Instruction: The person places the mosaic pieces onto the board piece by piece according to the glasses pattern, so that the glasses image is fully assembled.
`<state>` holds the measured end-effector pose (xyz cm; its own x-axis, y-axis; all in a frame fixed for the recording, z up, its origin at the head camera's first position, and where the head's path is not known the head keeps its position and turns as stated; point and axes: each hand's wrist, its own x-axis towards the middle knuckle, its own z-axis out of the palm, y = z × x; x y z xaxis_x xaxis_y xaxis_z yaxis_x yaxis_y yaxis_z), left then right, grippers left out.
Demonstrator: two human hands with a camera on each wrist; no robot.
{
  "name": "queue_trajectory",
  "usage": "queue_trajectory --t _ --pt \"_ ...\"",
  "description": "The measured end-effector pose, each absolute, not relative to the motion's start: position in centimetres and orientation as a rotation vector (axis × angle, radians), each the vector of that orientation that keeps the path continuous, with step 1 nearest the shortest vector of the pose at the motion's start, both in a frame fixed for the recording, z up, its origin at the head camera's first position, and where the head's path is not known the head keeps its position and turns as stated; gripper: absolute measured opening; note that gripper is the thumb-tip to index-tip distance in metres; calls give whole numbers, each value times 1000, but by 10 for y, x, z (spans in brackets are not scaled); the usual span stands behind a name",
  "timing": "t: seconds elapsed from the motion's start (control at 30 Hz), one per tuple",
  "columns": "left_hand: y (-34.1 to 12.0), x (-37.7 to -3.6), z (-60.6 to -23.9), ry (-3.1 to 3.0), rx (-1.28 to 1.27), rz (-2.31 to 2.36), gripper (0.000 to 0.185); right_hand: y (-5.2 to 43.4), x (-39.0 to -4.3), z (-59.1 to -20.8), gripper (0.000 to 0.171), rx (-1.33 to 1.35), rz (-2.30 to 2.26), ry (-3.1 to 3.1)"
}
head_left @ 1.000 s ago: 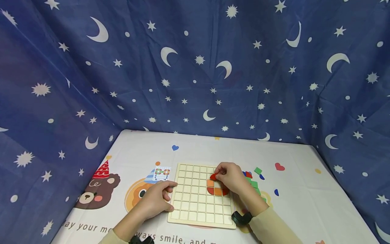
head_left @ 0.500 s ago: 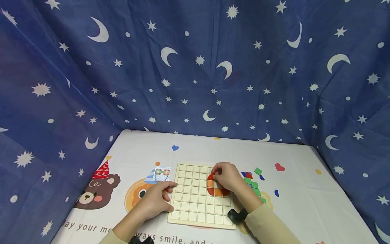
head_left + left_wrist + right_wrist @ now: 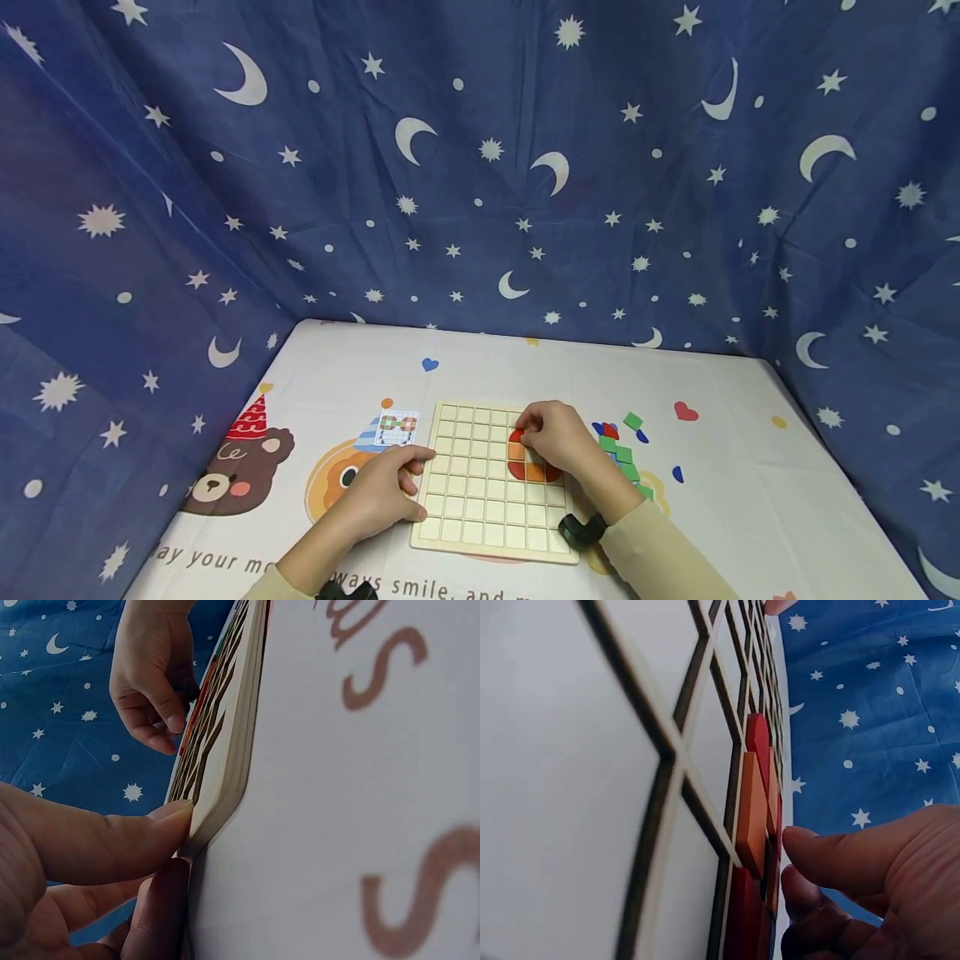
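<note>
Head view: wooden grid board (image 3: pixel 480 508) near tabletop's front edge. Left hand (image 3: pixel 382 492) steadying its left rim, fingers relaxed. Right hand (image 3: pixel 558 437) pressing red piece (image 3: pixel 516 435) into cell, fingers curled. Next, probably seating it flush, then releasing.

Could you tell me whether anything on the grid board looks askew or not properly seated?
Yes: in the right wrist view one orange tile sticks up above the wooden grid board, its edge proud of the red tiles beside it, so it looks not fully seated. The right hand is over that spot.
</note>
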<state>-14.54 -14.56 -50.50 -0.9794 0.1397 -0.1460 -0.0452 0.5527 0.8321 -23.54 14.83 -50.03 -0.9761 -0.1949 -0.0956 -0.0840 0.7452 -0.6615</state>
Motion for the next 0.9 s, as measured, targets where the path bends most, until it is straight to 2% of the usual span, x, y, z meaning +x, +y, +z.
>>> queue_trajectory --t 0.5,0.9 --pt "-147 -147 -507 2594 75 1388 84 205 -224 -491 13 -125 -1115 2803" --pt "-147 -148 -507 2569 95 1412 83 258 -212 -496 18 21 -952 2863"
